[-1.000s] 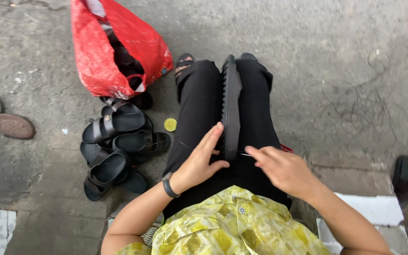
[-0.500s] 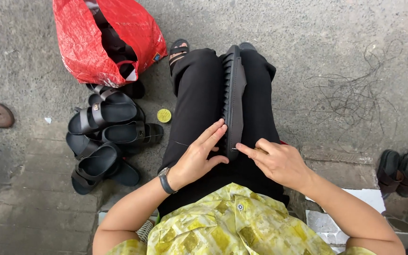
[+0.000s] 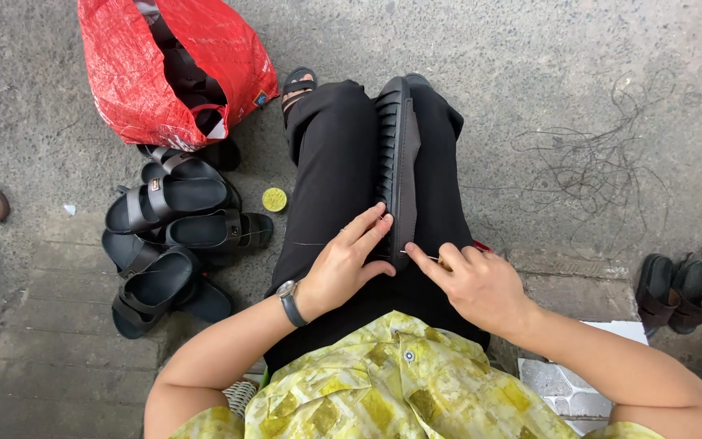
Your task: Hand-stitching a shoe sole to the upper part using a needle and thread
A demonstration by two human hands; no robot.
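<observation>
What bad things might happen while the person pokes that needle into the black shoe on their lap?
The right hand pinches a thin needle at the black shoe, close to the left hand fingers steadying it, so a slip might prick them. The shoe only rests between the knees and might slide off. The loose thread might snag.

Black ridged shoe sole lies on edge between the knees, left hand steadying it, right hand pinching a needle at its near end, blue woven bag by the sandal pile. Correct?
Not quite: the woven plastic bag is red, not blue, as the head view shows. The rest holds: the black ridged shoe sole lies on edge between the knees, the left hand steadies it, the right hand pinches a thin needle at its near end, and the bag sits by the pile of black sandals.
</observation>
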